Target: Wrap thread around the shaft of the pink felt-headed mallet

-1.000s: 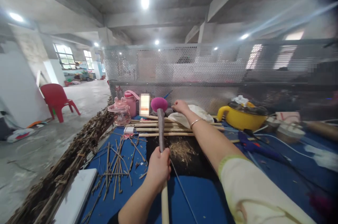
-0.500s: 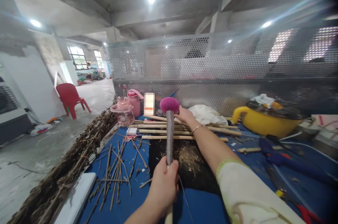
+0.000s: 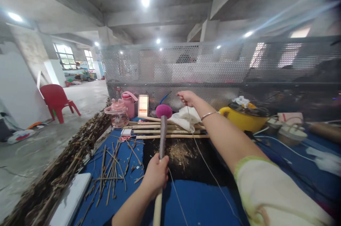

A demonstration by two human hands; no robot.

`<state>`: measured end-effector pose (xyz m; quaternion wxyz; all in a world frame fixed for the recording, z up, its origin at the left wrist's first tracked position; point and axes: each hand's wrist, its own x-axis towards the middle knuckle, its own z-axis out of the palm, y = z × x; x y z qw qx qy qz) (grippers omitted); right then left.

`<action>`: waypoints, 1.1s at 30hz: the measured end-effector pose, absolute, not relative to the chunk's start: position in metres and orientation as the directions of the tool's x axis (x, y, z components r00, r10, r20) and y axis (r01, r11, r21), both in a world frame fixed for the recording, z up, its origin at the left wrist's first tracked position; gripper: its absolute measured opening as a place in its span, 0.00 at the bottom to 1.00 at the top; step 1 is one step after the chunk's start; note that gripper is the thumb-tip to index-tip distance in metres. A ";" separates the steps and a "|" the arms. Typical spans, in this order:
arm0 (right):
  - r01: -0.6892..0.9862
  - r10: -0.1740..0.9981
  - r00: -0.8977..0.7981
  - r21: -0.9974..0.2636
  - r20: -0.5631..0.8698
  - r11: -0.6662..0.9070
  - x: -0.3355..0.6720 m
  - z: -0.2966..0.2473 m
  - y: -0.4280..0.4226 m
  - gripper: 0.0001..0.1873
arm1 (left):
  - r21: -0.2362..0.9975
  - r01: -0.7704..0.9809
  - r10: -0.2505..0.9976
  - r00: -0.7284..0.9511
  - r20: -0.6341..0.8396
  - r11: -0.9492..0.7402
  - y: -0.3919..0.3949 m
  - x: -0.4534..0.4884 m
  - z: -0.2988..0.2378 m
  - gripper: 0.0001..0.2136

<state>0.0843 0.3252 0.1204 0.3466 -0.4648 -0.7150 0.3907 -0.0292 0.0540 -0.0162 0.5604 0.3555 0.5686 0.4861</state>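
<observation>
My left hand (image 3: 156,172) is closed around a wooden stick (image 3: 162,141) held upright. The stick's upper part is wrapped in grey, and its top carries a round magenta padded head (image 3: 163,111). My right hand (image 3: 187,98) is raised to the right of the head and apart from it, fingertips pinched together. A thin pale thread (image 3: 204,158) hangs from the right hand and runs down toward the blue surface. A second stretch of thread (image 3: 176,191) trails from beside my left hand; whether the two join is out of sight. Any needle is too small to make out.
Several pale sticks (image 3: 173,136) lie behind a black cloth (image 3: 205,169) with shavings. Thin twigs (image 3: 114,172) are scattered at left. A white cloth (image 3: 186,119), yellow pot (image 3: 243,121), pink jug (image 3: 117,112) and perforated metal screen (image 3: 165,70) stand beyond.
My right hand has moved up and away from beside the magenta head, and thread now shows hanging from it. My left hand still grips the stick. The view has turned to the right.
</observation>
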 end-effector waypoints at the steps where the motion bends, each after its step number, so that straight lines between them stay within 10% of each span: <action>1: 0.377 0.942 -0.313 -0.893 0.126 0.244 0.086 0.129 0.322 0.12 | 0.945 -0.128 0.945 -0.092 -0.315 0.302 0.055 -0.029 -0.016 0.13; 20: 0.161 0.804 -0.236 -0.794 0.545 0.586 0.095 0.240 0.244 0.06 | 0.887 -0.216 0.911 0.029 -0.411 0.407 0.098 -0.017 0.019 0.09; 33: -0.056 0.451 -0.152 -0.464 0.879 0.884 0.116 0.305 0.159 0.06 | 0.884 -0.215 0.907 0.027 -0.420 0.415 0.104 -0.020 0.019 0.08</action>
